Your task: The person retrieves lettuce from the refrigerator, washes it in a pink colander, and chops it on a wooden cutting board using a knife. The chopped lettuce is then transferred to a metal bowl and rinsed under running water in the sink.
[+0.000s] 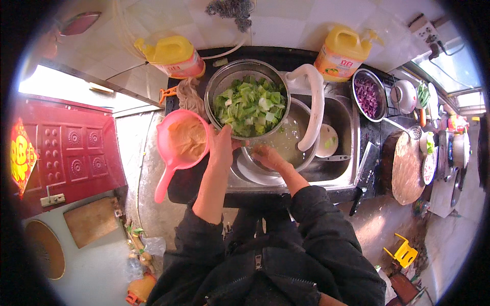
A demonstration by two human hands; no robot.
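A stainless steel bowl (211,111) full of chopped green leaves (250,107) is at the left side of the sink. My left hand (223,140) grips its near rim, thumb against the outside and fingers partly hidden beneath. My right hand (270,157) is low over a larger metal basin (314,153) that holds cloudy water (293,141). Its fingers are curled by the basin's near left side; whether they hold anything cannot be made out. The bowl overlaps the basin's far left part. A pale wrapped faucet spout (316,103) arches down over the water.
A pink dipper (162,141) stands left of my left hand. In the sink (342,168) lies a white bowl (327,147). To the right are a cleaver (366,162), a chopping block (407,168) and shredded purple cabbage (366,95). Detergent jugs (176,57) stand behind.
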